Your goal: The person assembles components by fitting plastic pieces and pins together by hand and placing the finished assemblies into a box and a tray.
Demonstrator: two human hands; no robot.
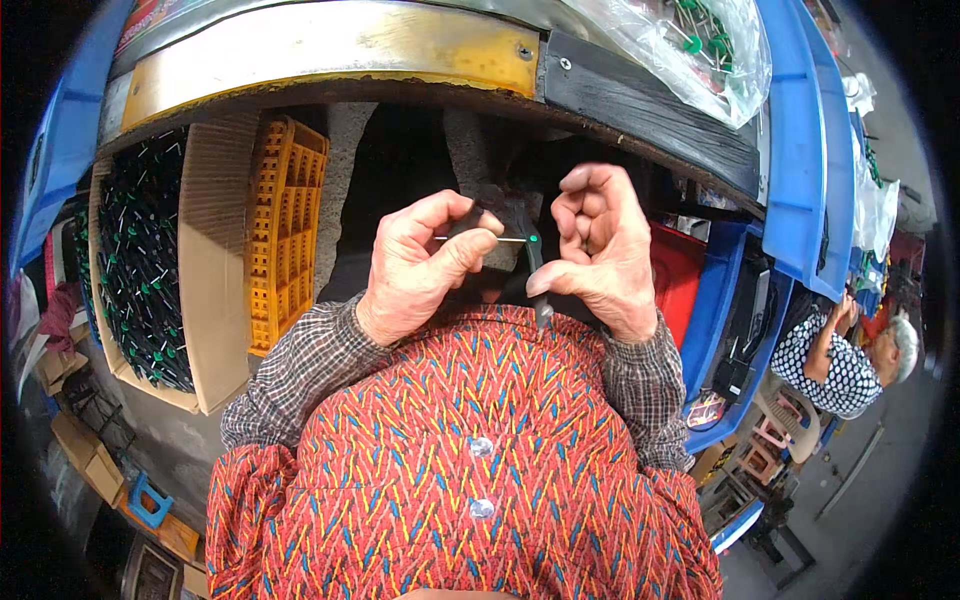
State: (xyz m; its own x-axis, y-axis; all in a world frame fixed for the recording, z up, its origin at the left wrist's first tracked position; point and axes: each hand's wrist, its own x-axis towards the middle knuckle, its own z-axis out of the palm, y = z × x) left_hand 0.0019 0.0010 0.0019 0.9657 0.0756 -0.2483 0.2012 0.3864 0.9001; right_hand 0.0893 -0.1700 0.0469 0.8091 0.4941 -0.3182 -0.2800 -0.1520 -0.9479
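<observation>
Left grip on rod near workbench

Wears a red smock, densely covered in short slanting dashes of yellow and blue. Carries two round, shiny, clear buttons down the middle. Shows finely checked dark-and-pale sleeves coming from under the red fabric, with bare hands beyond.
</observation>
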